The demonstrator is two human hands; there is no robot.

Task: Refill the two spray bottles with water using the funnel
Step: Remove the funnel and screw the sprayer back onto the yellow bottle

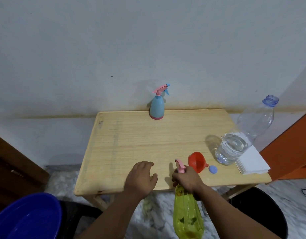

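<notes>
A light wooden table (148,144) stands against a pale wall. Below its near left corner there is a large dark blue basin (28,219); what is inside cannot be seen. A black round bin (269,213) is at the lower right, partly under the table.

On the right side of the table stands a big clear water bottle (241,135). It has no cap on its blue neck, and water fills only its lower part. The bottle rests partly on a stack of white paper sheets (253,163) at the right edge.

The green spray bottle (187,218) is in front of the near edge of the table, held in the air and tilted with its bottom toward the person. It is translucent; how much liquid it holds cannot be told. The right hand (187,180) grips its neck, fingers curled around it just under the pink spray head. The left hand (141,178) is over the near edge of the table, fingers relaxed and a little spread, holding nothing.

The blue spray bottle (157,107) stands upright at the far edge, near the wall, with its pink spray head on. It is opaque.

The red funnel (197,161) lies on its side between the right hand and the water bottle. Just beside its spout lies a small blue cap (212,169).
</notes>
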